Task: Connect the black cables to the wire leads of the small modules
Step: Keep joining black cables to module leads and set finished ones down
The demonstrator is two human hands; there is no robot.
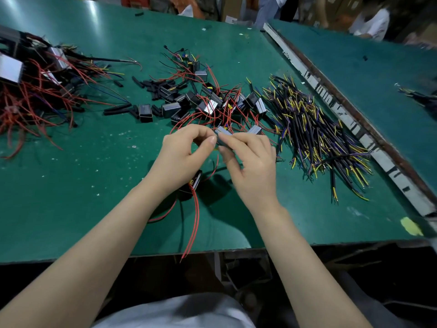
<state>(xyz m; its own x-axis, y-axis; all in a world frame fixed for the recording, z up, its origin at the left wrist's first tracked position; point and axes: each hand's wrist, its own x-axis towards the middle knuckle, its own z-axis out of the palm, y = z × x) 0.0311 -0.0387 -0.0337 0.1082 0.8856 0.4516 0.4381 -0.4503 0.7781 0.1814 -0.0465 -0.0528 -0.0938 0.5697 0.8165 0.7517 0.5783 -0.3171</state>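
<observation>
While both hands meet over the middle of the bench, left hand and right hand each pinch one small grey module between curled fingertips. Black cables heaped toward the right edge, apart from the hands. More modules just beyond.

A green table carries short black sleeve pieces near its middle. A yellow patch marks its near right corner. A second green table adjoins its right edge.
</observation>
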